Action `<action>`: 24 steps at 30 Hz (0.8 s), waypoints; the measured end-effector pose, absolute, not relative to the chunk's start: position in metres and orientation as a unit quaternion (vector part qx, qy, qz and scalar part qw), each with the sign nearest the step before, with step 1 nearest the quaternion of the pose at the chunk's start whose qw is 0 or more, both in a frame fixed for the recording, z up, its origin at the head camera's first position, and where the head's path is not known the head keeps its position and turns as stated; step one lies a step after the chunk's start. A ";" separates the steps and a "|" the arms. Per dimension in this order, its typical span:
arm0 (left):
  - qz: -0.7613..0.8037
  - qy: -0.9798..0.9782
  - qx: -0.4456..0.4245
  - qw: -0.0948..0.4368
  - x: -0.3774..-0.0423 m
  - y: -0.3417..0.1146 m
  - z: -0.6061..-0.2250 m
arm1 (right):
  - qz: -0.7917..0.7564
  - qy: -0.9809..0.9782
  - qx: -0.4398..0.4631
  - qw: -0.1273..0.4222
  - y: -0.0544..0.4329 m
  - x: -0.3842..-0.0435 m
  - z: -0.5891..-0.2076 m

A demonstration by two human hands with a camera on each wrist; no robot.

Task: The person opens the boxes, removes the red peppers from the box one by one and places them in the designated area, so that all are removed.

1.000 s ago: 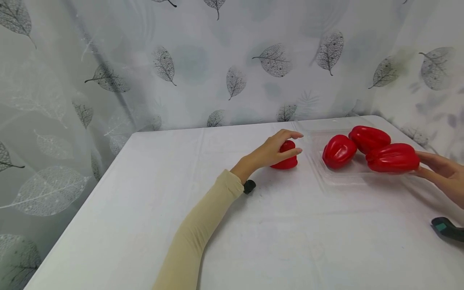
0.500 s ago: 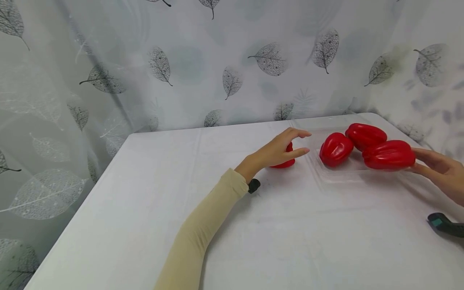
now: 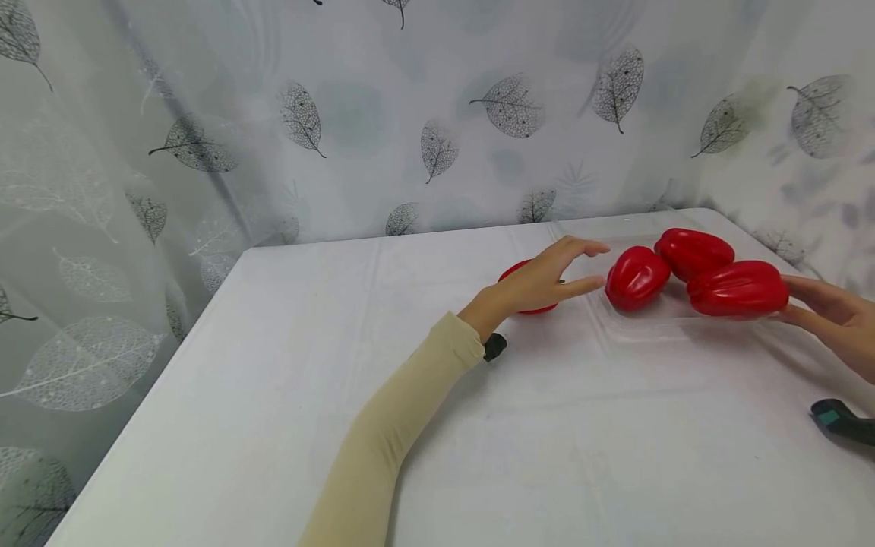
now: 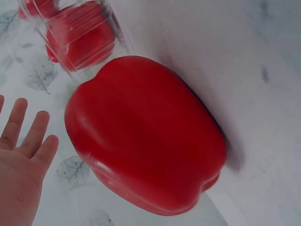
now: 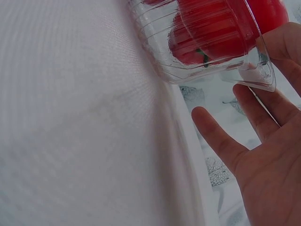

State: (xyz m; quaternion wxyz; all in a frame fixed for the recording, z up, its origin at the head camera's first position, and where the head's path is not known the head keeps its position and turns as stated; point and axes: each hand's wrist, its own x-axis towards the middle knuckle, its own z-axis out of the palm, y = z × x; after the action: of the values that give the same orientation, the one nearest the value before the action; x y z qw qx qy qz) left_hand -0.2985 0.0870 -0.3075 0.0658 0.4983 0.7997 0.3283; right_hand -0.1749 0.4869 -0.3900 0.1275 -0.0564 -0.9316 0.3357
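Note:
In the head view, my left hand [image 3: 536, 281] reaches over the table with thumb and fingers apart and nothing between them. A red bell pepper [image 4: 146, 136] stands on the table beside its palm, mostly hidden behind the hand in the head view. The left wrist view has those fingers spread, apart from the pepper. At the right, my right hand [image 3: 830, 319] holds the end of a clear plastic container [image 5: 155, 47], thumb and fingers on either side of its rim. Red bell peppers lie in the container, the nearest one [image 3: 738, 289] right at the right hand's fingertips.
The white table [image 3: 273, 365] has its back edge close to a leaf-patterned curtain [image 3: 369, 121]. A dark wrist device [image 3: 841, 422] shows below the right hand, another dark piece [image 3: 494, 347] at the left wrist.
My left hand has moved right toward the container; the pepper that showed between thumb and fingers now lies behind the hand. The right hand has stayed at the container.

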 end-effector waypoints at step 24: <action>0.366 0.770 0.508 0.124 -0.280 0.128 -0.298 | 0.326 -0.935 -0.058 0.128 0.483 -0.171 -0.386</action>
State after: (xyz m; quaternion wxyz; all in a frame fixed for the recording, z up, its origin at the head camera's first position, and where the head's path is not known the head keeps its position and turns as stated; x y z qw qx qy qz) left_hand -0.2804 0.1278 -0.2984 0.1242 0.5076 0.7699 0.3663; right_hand -0.1707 0.4828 -0.3861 0.1282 -0.0582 -0.9349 0.3257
